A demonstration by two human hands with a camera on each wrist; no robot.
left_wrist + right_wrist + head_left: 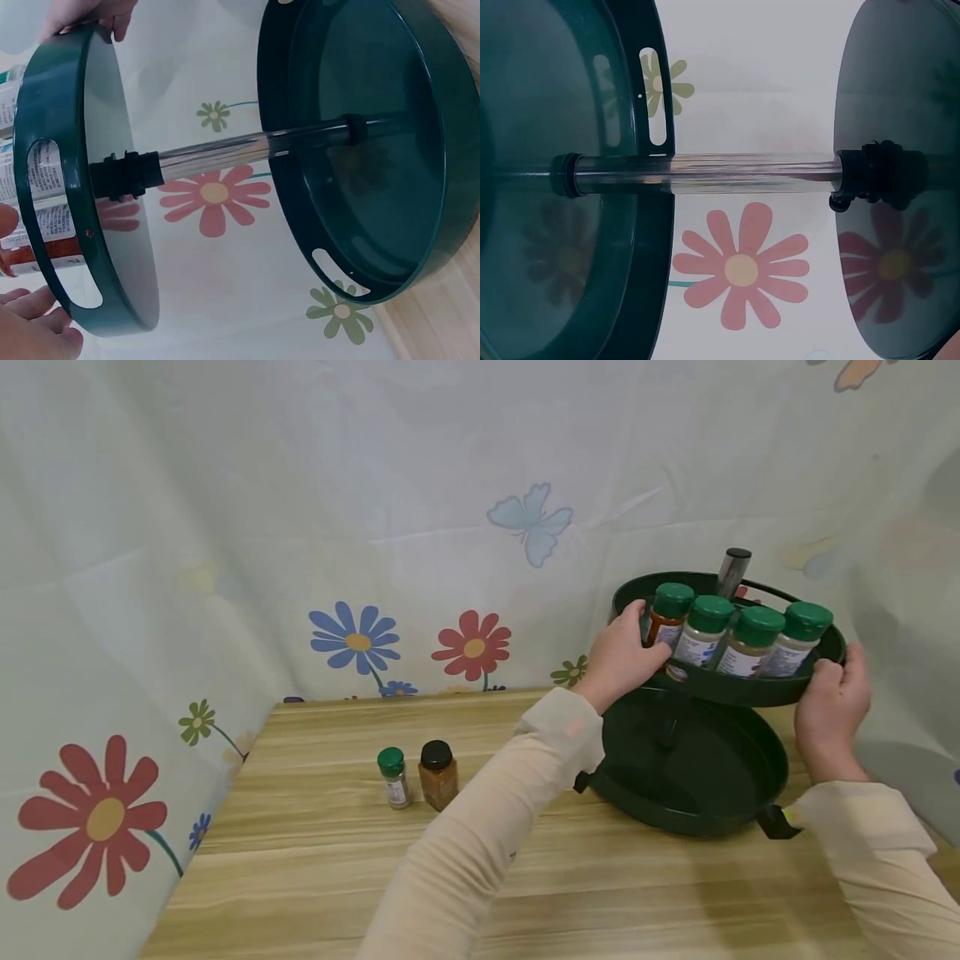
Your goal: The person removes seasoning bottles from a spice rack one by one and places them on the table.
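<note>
Left hand (624, 652): fingers gripped a round, dark-green tray (750, 693) by its left rim
Right hand (834, 714): fingers held its right rim
Tray: sat between both hands, above a matching lower tray (682, 825)

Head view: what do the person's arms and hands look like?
The left sleeve and right sleeve are long and cream, with wide cuffs. A small black piece juts out by each cuff. The left hand and right hand are bare, without gloves.
</note>
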